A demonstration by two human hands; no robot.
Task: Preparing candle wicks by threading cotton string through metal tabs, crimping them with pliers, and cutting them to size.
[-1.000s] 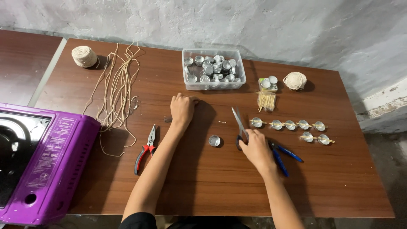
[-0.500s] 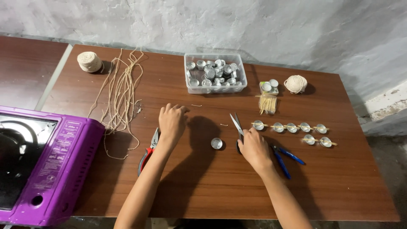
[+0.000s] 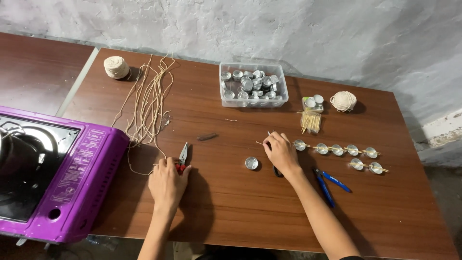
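The red-handled pliers [image 3: 182, 159] are covered by the left hand [image 3: 167, 183], fingers curled on them; scissors [image 3: 274, 159] are pinned flat under the right hand [image 3: 280, 153].

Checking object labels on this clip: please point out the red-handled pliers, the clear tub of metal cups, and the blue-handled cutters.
red-handled pliers [image 3: 183, 153], head view, on the metal jaws above the left hand.
clear tub of metal cups [image 3: 253, 102], head view, on its front wall.
blue-handled cutters [image 3: 325, 188], head view, on the left blue handle.

Brown wood-grain table [image 3: 269, 212] against rough whitewashed wall [image 3: 288, 29]; second table [image 3: 33, 67] at left.
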